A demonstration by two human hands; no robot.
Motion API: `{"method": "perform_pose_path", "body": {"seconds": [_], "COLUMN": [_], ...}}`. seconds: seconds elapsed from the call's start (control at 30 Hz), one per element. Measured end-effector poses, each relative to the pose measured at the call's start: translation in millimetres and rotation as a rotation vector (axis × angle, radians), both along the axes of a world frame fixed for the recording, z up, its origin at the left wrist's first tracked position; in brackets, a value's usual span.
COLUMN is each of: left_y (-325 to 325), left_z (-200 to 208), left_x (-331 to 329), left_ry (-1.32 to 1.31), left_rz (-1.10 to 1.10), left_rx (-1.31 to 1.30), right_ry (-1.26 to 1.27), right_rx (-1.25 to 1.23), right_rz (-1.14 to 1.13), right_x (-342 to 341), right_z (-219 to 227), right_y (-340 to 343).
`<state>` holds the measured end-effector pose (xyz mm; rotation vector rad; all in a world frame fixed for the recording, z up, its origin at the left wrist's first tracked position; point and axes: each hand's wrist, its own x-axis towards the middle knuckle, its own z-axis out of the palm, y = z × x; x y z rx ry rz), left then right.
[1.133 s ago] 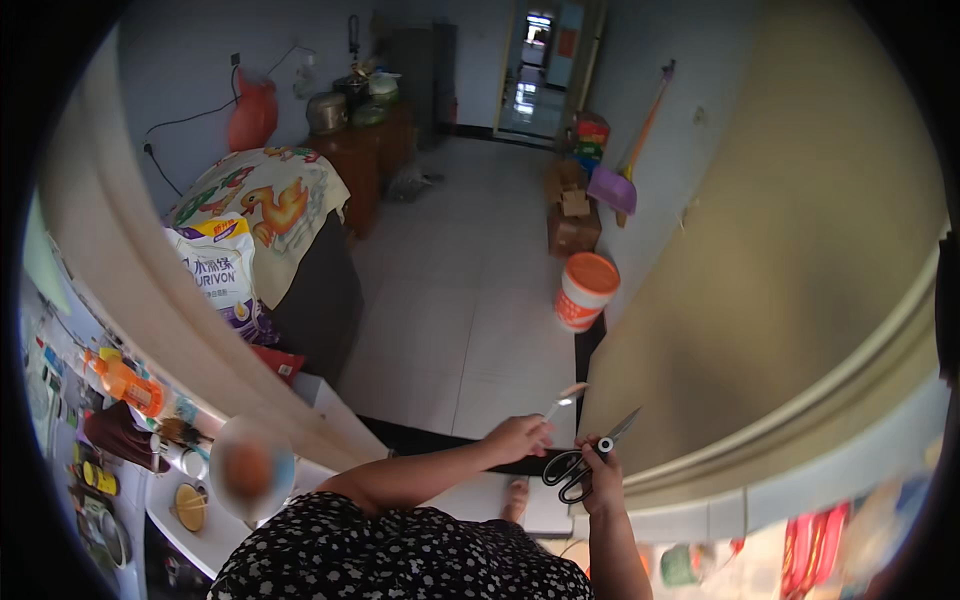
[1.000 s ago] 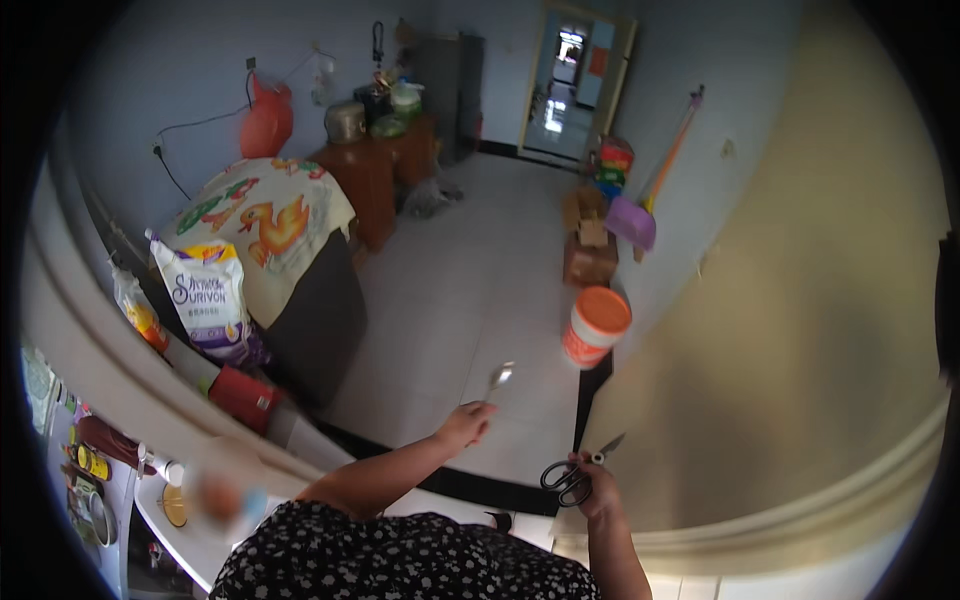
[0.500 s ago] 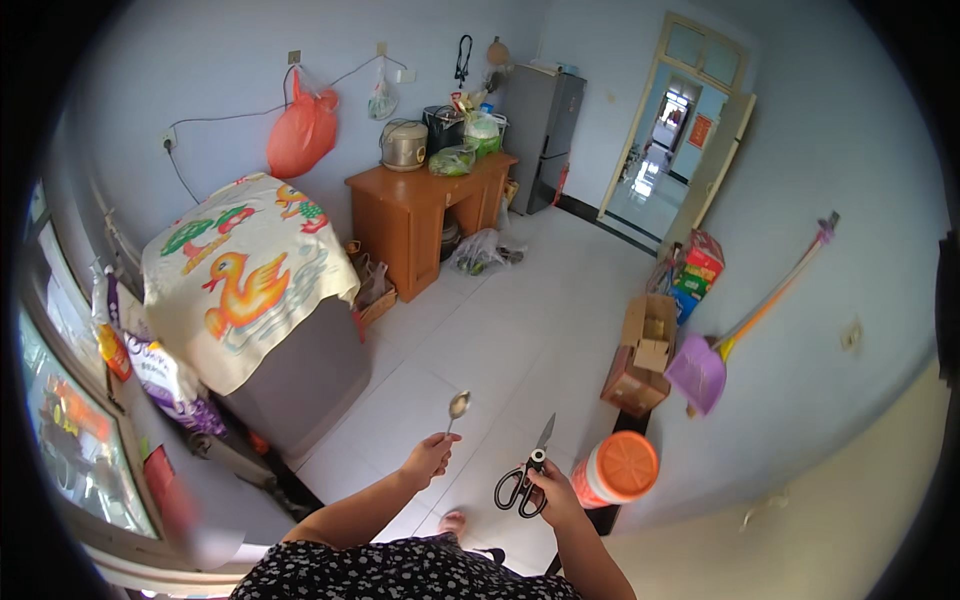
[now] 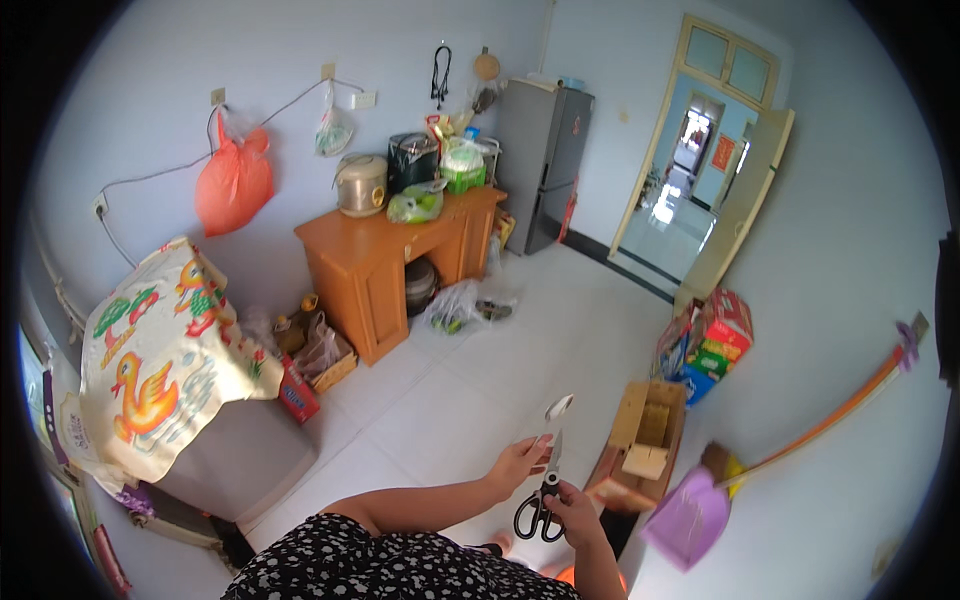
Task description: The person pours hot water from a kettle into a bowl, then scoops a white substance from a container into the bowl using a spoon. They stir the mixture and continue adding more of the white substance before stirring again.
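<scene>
My left hand [image 4: 518, 466] is closed around the handle of a metal spoon [image 4: 560, 407], with its bowl sticking up beyond my fingers. Beside it, my right hand [image 4: 575, 512] grips a pair of black-handled scissors [image 4: 551, 482] by the handle side, blades pointing upward and away from me. The scissor blades look closed and their tip is close to my left fingers; whether they touch I cannot tell. Both hands are in mid-air over the tiled floor, in front of my body.
An opened cardboard box [image 4: 655, 430] stands right of my hands, with a purple dustpan [image 4: 688, 515] by the wall. Left is a covered grey appliance [image 4: 250, 465] under a duck-print cloth [image 4: 150, 400]. A wooden desk [image 4: 350, 260], grey refrigerator [image 4: 545, 160] and open door [image 4: 745, 205] lie farther off.
My left hand has moved right with the spoon, bringing it near the scissors in my right hand. The view has turned, and the orange-lidded bucket now barely shows at the lower edge.
</scene>
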<state>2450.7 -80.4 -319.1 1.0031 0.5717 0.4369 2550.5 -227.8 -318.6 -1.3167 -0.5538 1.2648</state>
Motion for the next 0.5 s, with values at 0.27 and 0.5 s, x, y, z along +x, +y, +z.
{"method": "perform_pose_path", "body": {"seconds": [0.27,0.5], "left_y": [183.9,369.0], "left_z": [25.8,15.9], "left_x": [207.2,402.2], "left_ry": [-0.005,-0.021], "left_rz": [0.125,0.225], "left_rx": [0.044,-0.028], "right_ry": [0.073,0.265], "right_rx": [-0.088,-0.029], "right_rz": [0.159,0.106], "right_x": [214.6,405.3], "right_z": [23.3,-4.6], "right_y": [204.7,359.0]}}
